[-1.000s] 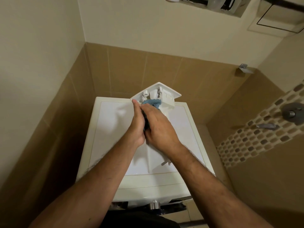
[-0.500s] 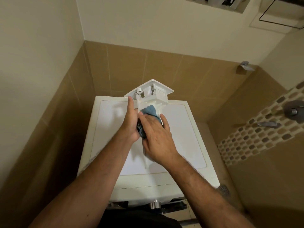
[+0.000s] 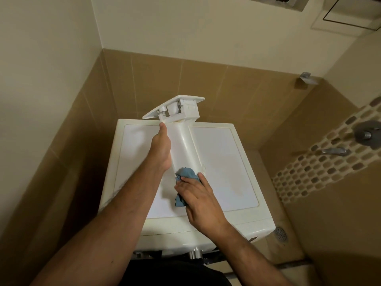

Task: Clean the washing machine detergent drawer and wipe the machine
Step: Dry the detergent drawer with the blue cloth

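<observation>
The detergent drawer [image 3: 182, 141] is out of the washing machine [image 3: 224, 162], held tilted above its top. The left hand [image 3: 161, 148] grasps the drawer's side; the right hand [image 3: 199, 198] clutches a blue cloth [image 3: 185, 175] against its near end. Best to brace firmly and wipe in long strokes from the right fingers [image 3: 203, 179] toward the front panel. No writing is legible.

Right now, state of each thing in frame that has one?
detergent drawer: removed from the machine, held above its top, front panel pointing away.
blue cloth: bunched, pressed against the drawer's near end.
left hand: grips the drawer's side.
right hand: holds the cloth.
washing machine: lid surface bare, drawer out.
floor drain: uncovered grate, looks dry.
</observation>
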